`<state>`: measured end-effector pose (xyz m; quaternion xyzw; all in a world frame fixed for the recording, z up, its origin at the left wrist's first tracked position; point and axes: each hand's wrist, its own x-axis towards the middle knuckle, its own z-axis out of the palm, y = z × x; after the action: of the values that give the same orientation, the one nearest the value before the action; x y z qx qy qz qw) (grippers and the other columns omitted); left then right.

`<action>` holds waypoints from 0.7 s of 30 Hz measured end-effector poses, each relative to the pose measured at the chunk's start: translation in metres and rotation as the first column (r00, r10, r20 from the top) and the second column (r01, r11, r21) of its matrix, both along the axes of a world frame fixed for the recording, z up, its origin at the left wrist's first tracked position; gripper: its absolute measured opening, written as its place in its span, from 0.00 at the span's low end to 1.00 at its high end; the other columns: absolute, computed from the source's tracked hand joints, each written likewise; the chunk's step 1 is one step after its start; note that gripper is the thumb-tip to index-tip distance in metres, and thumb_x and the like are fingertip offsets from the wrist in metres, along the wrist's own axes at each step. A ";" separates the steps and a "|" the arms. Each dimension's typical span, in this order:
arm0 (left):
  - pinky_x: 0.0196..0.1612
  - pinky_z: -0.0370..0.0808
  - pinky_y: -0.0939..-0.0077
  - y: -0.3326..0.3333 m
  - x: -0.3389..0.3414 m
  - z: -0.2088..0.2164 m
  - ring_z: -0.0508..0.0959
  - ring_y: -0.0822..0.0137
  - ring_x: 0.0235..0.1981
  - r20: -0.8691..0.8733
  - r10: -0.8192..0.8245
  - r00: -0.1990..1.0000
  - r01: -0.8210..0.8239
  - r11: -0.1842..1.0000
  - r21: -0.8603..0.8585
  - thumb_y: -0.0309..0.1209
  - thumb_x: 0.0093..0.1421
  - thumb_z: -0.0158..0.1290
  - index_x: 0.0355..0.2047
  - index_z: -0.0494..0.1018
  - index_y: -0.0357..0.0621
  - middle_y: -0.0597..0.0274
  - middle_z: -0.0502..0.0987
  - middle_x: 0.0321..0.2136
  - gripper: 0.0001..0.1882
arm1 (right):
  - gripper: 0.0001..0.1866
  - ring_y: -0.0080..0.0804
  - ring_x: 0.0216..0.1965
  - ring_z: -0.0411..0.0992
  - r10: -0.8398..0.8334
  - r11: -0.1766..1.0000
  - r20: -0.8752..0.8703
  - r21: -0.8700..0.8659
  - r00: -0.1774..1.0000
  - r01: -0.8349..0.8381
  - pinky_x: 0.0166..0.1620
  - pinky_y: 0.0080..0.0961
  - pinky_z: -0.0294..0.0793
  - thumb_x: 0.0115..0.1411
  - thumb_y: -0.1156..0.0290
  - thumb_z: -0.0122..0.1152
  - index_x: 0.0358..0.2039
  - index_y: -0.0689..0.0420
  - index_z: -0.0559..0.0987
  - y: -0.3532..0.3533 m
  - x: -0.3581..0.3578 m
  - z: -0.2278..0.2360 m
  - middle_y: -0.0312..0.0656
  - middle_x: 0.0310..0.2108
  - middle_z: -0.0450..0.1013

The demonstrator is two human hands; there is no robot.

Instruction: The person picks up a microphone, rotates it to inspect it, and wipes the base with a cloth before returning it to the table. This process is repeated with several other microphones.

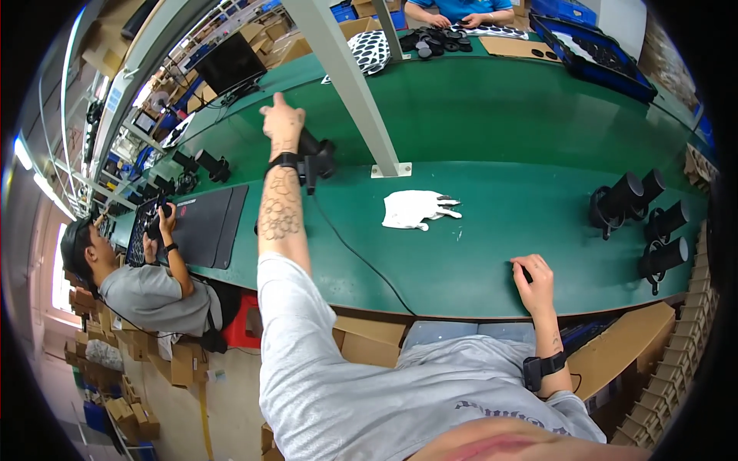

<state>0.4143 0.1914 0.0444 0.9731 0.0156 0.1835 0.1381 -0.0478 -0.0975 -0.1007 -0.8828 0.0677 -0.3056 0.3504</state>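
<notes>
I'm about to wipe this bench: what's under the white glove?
Green tabletop shows all around the white glove; whatever lies directly beneath it is covered and cannot be seen.

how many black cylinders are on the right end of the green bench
4: the back-left cylinder, the back-right cylinder, the middle cylinder and the nearest cylinder, grouped right of the right hand. More could be hidden behind them.

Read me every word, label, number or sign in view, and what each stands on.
Grey shirt: dark lettering, partly folded; I won't copy it out.
Dark mat: small pinkish mark, too small to read.
Cartons at left: any print too blurred.
Black tube-shaped part beside the left wrist: none legible.
</notes>
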 end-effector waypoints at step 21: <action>0.22 0.79 0.65 0.055 -0.259 -0.036 0.76 0.56 0.20 0.397 -0.517 0.758 0.214 -0.378 -0.901 0.43 0.59 0.46 0.55 0.55 0.56 0.49 0.72 0.39 0.25 | 0.26 0.26 0.29 0.75 0.175 0.734 0.061 0.657 0.983 -0.171 0.29 0.17 0.73 0.55 0.64 0.63 0.51 0.63 0.70 0.033 0.009 0.036 0.40 0.30 0.74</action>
<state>0.1549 0.2462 0.0088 0.4522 -0.1622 -0.0541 0.8754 -0.0387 -0.0643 -0.0644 -0.7053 0.0897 -0.2258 0.6659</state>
